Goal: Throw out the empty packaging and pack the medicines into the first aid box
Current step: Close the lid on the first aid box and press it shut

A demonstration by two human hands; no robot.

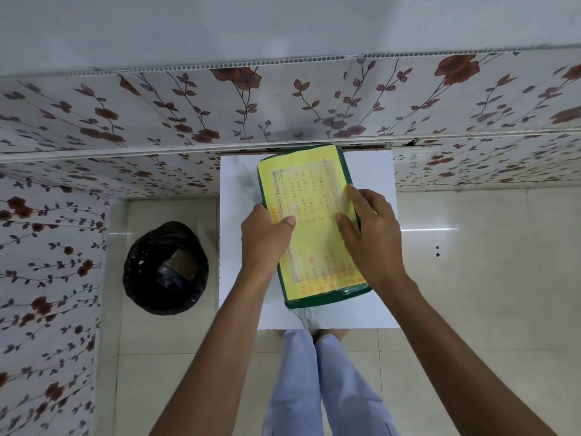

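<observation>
Mostly, the first aid box (309,228) shows only its closed top: a green lid covered by a yellow sheet with orange and dark handwriting too small and blurred to read, so nothing inside it can be seen. It lies on a small white table (371,297), slightly turned, its far end almost at the table's back edge and its near end short of the front edge. The left hand (267,239) curls over the box's left rim, thumb flat on the yellow sheet, the other fingers hidden below the side. The right hand (372,234) presses down with fingers spread across the right half of the lid, covering part of the writing and the rim. Bare table remains on both sides of the box and at the front. Left of the table, on the tiled floor, stands a bin lined with a black bag (166,267), holding a brownish piece that is hard to make out. Pale trouser legs (314,382) show below the table's front edge.
</observation>
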